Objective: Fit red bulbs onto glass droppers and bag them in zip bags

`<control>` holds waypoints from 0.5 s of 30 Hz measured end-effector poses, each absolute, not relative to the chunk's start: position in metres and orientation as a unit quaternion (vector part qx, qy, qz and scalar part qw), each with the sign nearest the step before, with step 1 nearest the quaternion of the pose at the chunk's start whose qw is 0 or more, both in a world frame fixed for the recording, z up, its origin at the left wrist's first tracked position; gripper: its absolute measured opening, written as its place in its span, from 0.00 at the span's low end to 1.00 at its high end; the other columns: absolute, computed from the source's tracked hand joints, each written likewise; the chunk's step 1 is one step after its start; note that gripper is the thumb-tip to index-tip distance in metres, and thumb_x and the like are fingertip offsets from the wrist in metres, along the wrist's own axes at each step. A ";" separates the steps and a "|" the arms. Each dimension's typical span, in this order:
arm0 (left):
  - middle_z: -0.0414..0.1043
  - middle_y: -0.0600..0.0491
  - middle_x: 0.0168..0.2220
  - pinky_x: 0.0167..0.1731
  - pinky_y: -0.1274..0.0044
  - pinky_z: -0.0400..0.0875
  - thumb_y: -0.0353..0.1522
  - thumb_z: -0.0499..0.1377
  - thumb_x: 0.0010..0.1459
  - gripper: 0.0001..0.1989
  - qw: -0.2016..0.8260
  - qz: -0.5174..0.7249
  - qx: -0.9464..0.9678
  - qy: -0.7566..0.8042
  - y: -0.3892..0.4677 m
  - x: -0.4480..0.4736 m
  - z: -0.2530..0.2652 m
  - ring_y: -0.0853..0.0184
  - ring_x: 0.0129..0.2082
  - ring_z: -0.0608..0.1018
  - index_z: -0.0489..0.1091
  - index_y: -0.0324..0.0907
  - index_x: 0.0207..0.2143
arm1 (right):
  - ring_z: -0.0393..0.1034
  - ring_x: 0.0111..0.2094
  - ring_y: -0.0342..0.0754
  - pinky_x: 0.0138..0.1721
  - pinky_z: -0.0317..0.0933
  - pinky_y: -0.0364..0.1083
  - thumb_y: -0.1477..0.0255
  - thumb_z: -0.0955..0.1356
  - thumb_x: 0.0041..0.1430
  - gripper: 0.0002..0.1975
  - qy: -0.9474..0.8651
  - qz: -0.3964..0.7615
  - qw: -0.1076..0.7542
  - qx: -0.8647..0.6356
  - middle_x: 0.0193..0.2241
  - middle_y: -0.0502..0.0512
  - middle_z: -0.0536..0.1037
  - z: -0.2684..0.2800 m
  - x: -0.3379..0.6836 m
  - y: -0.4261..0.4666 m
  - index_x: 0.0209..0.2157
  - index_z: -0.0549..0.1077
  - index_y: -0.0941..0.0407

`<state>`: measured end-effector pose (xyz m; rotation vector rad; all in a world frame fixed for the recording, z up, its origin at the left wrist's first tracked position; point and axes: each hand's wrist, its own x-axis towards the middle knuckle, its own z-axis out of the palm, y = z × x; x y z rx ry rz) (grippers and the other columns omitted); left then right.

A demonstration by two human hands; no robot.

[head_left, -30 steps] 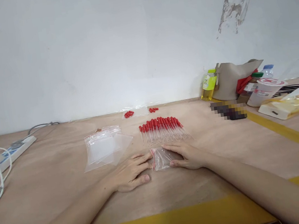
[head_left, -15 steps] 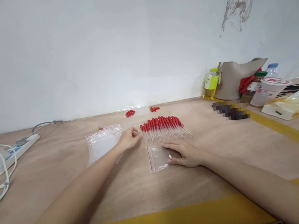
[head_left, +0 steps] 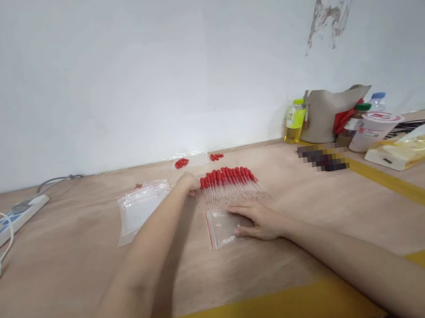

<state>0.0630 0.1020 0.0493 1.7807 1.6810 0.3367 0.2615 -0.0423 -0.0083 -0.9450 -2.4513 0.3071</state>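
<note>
Slim clear droppers with red bulbs lie side by side in a row, bulbs toward the wall and thin tips toward me. At the row's left end is my left hand, its fingers curled closed; what they hold, if anything, is hidden. A clear zip bag with a red stripe at its left edge lies in front of the droppers. My right hand rests flat over the bag's right part, thumb and fingers apart. Left of my left forearm lie more clear zip bags, partly covered by it.
Loose red bulbs lie by the wall on clear plastic, with a smaller group beside them. A power strip with white cables is at left. At right stand a yellow-green bottle, a grey bag and a cup.
My left hand has moved forward, closer to the wall and the red bulbs at the row's left end. My right hand stays on the zip bag. The view has shifted slightly.
</note>
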 end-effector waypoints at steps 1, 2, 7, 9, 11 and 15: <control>0.65 0.48 0.45 0.39 0.68 0.68 0.35 0.53 0.58 0.15 0.330 0.156 0.671 0.645 0.100 0.062 0.051 0.62 0.41 0.71 0.63 0.37 0.46 | 0.60 0.50 0.53 0.50 0.55 0.52 0.56 0.63 0.53 0.30 -0.898 0.111 0.245 -0.348 0.51 0.60 0.66 -0.008 0.262 -0.042 0.53 0.61 0.58; 0.65 0.48 0.45 0.38 0.68 0.69 0.34 0.53 0.58 0.15 0.332 0.184 0.661 0.647 0.097 0.059 0.053 0.63 0.41 0.71 0.63 0.37 0.46 | 0.59 0.51 0.53 0.50 0.54 0.52 0.56 0.63 0.53 0.30 -0.898 0.111 0.244 -0.349 0.51 0.60 0.65 -0.008 0.262 -0.042 0.53 0.61 0.58; 0.65 0.52 0.36 0.34 0.74 0.72 0.26 0.56 0.53 0.20 0.348 0.324 0.650 0.592 0.053 0.021 0.056 0.70 0.30 0.74 0.58 0.39 0.49 | 0.60 0.51 0.53 0.50 0.55 0.53 0.56 0.63 0.53 0.30 -0.896 0.112 0.243 -0.354 0.51 0.61 0.65 -0.010 0.262 -0.041 0.54 0.61 0.57; 0.63 0.57 0.34 0.36 0.76 0.72 0.27 0.55 0.53 0.21 0.349 0.384 0.647 0.558 0.026 0.002 0.050 0.75 0.29 0.74 0.54 0.43 0.49 | 0.60 0.51 0.54 0.50 0.55 0.54 0.56 0.63 0.52 0.30 -0.896 0.114 0.244 -0.353 0.51 0.61 0.65 -0.011 0.262 -0.041 0.54 0.61 0.56; 0.62 0.59 0.32 0.37 0.73 0.72 0.32 0.58 0.49 0.22 0.381 0.478 0.622 0.490 0.000 -0.014 0.040 0.73 0.27 0.75 0.55 0.43 0.47 | 0.60 0.51 0.54 0.50 0.55 0.54 0.56 0.63 0.53 0.30 -0.896 0.117 0.245 -0.352 0.51 0.60 0.65 -0.011 0.262 -0.041 0.54 0.60 0.56; 0.63 0.59 0.31 0.36 0.71 0.72 0.37 0.62 0.43 0.26 0.401 0.524 0.567 0.493 -0.031 -0.024 0.015 0.70 0.27 0.76 0.56 0.43 0.44 | 0.60 0.51 0.53 0.50 0.55 0.53 0.56 0.63 0.53 0.29 -0.897 0.108 0.243 -0.354 0.51 0.59 0.65 -0.011 0.263 -0.042 0.54 0.61 0.56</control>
